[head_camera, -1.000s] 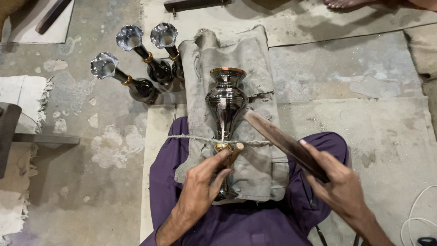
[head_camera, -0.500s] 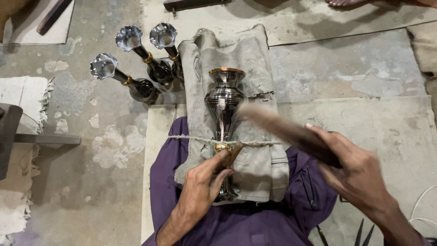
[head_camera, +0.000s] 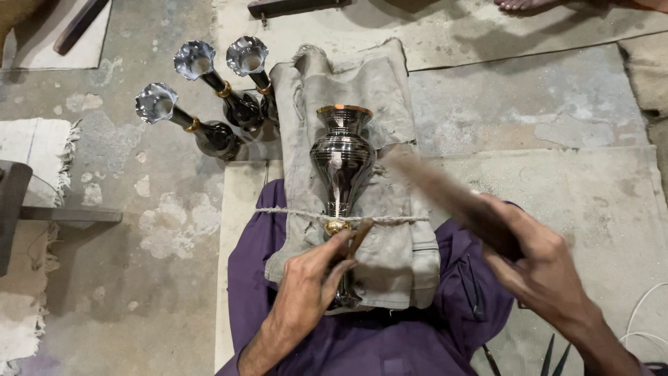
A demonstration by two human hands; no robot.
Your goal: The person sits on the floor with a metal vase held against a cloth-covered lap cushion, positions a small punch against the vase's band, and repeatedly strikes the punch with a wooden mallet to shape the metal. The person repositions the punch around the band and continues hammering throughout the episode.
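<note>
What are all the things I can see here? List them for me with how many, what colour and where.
Dark polished metal vase with brass rim: one, lying on the cloth, held under a cord.
Grey folded cloth: one, over the lap.
Pale twisted cord: one, across cloth and vase neck.
Dark fluted metal vases: three, on the floor, upper left.
Small brown tool: one, at the vase neck.
Blurred brown stick: one, right of the vase.
Left hand: holds the small tool.
Right hand: grips the stick.

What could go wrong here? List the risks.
1. The right hand swings a blurred wooden stick close to the left hand, whose fingers pinch a small tool against the vase; a miss could hit them.
2. Only a thin cord holds the vase on the cloth; it could slip.
</note>
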